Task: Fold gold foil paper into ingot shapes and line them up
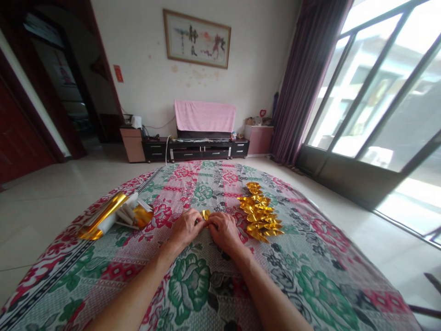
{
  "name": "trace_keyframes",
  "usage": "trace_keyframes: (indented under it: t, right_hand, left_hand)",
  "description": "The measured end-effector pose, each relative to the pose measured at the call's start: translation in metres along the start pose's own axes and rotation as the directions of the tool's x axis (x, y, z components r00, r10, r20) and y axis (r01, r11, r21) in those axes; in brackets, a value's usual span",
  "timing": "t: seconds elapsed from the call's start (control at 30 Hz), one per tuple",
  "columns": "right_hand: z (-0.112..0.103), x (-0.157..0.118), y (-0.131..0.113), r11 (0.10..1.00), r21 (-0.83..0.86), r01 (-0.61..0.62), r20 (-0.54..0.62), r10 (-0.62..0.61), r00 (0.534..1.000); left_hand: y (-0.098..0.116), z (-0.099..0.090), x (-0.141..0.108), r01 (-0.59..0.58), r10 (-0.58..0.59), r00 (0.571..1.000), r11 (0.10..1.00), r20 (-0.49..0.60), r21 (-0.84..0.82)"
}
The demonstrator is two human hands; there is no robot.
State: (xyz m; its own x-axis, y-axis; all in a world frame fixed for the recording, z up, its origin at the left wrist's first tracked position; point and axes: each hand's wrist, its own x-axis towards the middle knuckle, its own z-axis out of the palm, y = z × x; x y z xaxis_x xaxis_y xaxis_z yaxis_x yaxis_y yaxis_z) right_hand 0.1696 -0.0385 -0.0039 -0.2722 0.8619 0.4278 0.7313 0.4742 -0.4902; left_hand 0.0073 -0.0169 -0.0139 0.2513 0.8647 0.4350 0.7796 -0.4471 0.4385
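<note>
Both hands meet near the middle of the cloth-covered table, fingers bent in a pinch. Between them shows a small piece of gold foil paper. My left hand grips its left side, and my right hand grips its right side; the lower part is hidden by the fingers. To the right of my right hand lie several folded gold foil pieces, grouped in a rough column with pointed, petal-like edges.
A roll of gold foil and white paper strips lie on the left of the table. The flowered tablecloth covers the round table. Beyond stand a low black cabinet and a pink cloth. Windows line the right.
</note>
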Motion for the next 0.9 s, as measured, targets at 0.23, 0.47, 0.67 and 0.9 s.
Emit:
trace_keyframes:
  t: [0.23, 0.47, 0.67, 0.9]
  right_hand:
    - [-0.0003, -0.0007, -0.0016, 1.000, 0.003, -0.022, -0.019, 0.023, 1.000]
    - [-0.0005, -0.0007, -0.0008, 1.000, 0.012, -0.003, -0.005, 0.003, 1.000]
    - [-0.0012, -0.0013, -0.0042, 1.000, -0.012, -0.023, -0.015, 0.022, 1.000]
    - [0.0025, 0.0030, -0.0040, 0.996, 0.004, -0.095, -0.005, 0.095, 0.995]
  left_hand:
    - [0.0011, -0.0009, -0.0013, 0.016, -0.016, 1.000, 1.000, 0.001, 0.008]
    - [0.0007, 0.0007, 0.0000, 0.029, -0.029, 1.000, 1.000, 0.004, 0.004]
    - [0.0014, 0.0003, 0.0000, 0.030, -0.030, 1.000, 1.000, -0.002, 0.000]
    - [0.0030, -0.0029, 0.0008, 0.040, -0.039, 0.999, 0.998, 0.013, -0.040]
